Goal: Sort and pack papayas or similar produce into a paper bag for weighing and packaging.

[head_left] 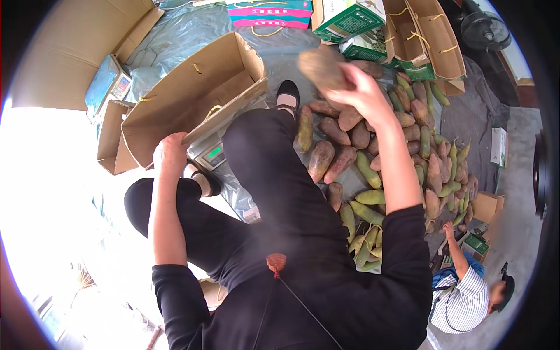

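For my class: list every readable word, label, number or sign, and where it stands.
Nothing reads clearly enough to quote.
Pink-and-blue box: pale characters, blurred.
Green-and-white box: white print, too small.
Scale display: lit green, too small.
White box, far right: illegible print.

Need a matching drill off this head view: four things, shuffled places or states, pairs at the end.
1. Left hand
2. Right hand
3. Scale
4. Pendant

A. Shows a lit green display
B. Holds a brown root vegetable
C. Reddish-brown, low in the middle of the view
D. At the rim of an open cardboard box

Pairs: 1-D; 2-B; 3-A; 4-C
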Tool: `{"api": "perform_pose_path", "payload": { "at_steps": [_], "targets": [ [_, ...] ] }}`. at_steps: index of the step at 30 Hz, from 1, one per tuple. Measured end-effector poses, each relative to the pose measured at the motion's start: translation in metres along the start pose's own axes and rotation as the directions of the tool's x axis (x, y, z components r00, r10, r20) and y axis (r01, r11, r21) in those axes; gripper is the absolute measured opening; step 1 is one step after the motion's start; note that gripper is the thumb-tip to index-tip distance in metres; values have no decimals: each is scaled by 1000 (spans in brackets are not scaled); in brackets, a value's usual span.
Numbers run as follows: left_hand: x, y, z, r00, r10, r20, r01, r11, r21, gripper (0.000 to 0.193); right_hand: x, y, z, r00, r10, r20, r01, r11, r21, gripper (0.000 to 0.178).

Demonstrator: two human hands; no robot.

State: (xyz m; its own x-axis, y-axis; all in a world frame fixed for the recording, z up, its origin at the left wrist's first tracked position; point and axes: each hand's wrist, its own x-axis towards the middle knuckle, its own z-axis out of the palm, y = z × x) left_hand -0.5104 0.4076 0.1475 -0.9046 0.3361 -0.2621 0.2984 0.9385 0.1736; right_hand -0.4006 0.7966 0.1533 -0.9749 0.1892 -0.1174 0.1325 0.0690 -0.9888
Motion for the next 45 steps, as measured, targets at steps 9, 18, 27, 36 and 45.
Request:
{"api": "perform_pose_path", "payload": {
  "at_steps": [9, 18, 27, 36, 45],
  "targets": [
    [8, -25, 12, 993, 115, -1, -115, 992, 43, 30, 119, -44, 172, 905, -118, 409, 376, 671, -639, 45],
    [8, 5, 2, 996, 67, 54, -68, 998, 19, 26, 130, -10, 260, 819, 203, 537, 263, 699, -665, 35],
    [2, 0, -1, 995, 95, 37, -95, 996, 0, 27, 41, 3, 135, 942, -315, -111, 333, 913, 236, 21],
    [5, 2, 4, 997, 52, 55, -51, 999, -13, 25, -170, 261, -24, 585, 426, -690, -512, 854, 94, 20],
    [8, -9, 7, 998, 14, 67, -10, 999, -52, 23, -249, 313, -67, 208, 783, -586, -669, 551, 499, 20]
  ]
}}
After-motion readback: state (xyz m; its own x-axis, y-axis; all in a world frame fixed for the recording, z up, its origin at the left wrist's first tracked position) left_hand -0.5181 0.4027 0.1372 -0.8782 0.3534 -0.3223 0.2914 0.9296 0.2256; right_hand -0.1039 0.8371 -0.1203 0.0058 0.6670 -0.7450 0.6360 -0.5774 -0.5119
